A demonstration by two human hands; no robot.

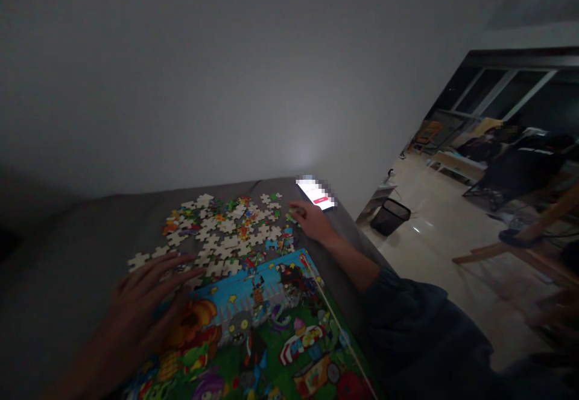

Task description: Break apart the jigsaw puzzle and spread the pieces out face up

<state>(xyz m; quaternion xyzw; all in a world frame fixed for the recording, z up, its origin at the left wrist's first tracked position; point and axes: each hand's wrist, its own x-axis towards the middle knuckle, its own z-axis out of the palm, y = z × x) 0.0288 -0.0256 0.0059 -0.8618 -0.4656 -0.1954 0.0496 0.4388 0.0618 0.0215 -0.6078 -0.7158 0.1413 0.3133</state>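
Note:
A loose heap of jigsaw pieces (221, 228), mostly with pale backs and some colourful faces up, lies on a grey surface (76, 237). Below it is a bright cartoon puzzle picture (257, 333) with plants and a zombie; it could be a box lid or a finished puzzle. My left hand (145, 303) rests flat, fingers spread, with its fingertips at the near edge of the heap and its heel over the picture. My right hand (312, 222) reaches the heap's far right side, fingertips at small pieces. Whether those fingers hold a piece is hidden.
A phone (315, 195) with a lit screen lies at the surface's far corner, beyond my right hand. Past the edge, a black waste bin (389, 216) stands on a tiled floor. Wooden furniture legs (502, 255) and a dark-clad person (520, 171) are at right.

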